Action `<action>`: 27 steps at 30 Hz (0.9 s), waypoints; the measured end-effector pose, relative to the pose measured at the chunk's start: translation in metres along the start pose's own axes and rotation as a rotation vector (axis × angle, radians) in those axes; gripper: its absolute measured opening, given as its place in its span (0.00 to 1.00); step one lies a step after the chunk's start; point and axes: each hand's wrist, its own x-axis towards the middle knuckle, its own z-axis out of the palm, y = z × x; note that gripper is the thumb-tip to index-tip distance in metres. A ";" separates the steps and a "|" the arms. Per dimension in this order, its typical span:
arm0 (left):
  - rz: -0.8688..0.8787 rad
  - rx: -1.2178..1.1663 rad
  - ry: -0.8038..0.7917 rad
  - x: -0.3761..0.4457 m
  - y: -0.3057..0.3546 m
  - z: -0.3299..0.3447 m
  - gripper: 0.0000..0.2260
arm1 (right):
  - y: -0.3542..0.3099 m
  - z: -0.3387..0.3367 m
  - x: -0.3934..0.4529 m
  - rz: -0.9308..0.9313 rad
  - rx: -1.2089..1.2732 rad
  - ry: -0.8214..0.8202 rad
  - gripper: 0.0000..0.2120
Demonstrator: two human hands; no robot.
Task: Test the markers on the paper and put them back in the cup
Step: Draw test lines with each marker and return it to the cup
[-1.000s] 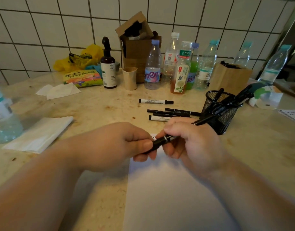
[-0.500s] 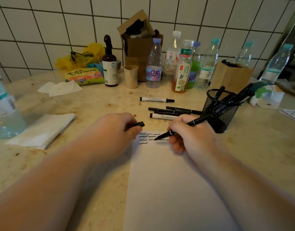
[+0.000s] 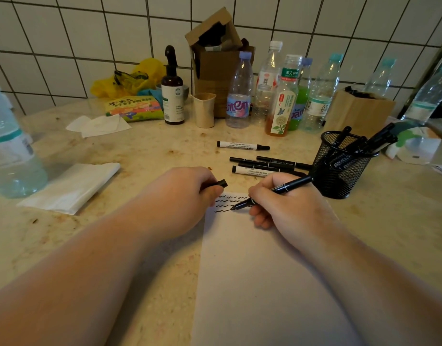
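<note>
counter (image 3: 140, 156): beige stone | on it: paper (image 3: 260, 283), loose markers (image 3: 262, 166), mesh cup (image 3: 339, 171), bottles (image 3: 240, 96), tissues (image 3: 72, 187)

Clutter along the tiled wall, far side of the counter (image 3: 65, 245).
Beyond the fingers stand a brown spray bottle (image 3: 172, 96), a beige cup (image 3: 204, 109), a cardboard box (image 3: 216, 63) and plastic bottles (image 3: 280, 93); left of them lies a folded tissue (image 3: 72, 187).

Paper (image 3: 260, 283) is laid near on the counter (image 3: 140, 151). Loose markers (image 3: 262, 166) are placed beyond its far edge; a mesh cup (image 3: 339, 171) is set to their right. Bottles (image 3: 282, 96) are lined along the far wall; a folded tissue (image 3: 70, 186) is laid left.
</note>
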 end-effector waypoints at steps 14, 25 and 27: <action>-0.010 -0.011 -0.016 -0.001 0.001 -0.003 0.10 | 0.002 -0.004 0.003 0.064 0.032 0.056 0.08; 0.038 -0.032 -0.017 -0.005 0.001 -0.005 0.10 | 0.000 -0.016 0.007 0.004 0.220 0.194 0.09; 0.049 -0.049 -0.016 -0.005 0.002 -0.006 0.10 | -0.002 -0.015 0.006 -0.020 0.339 0.154 0.10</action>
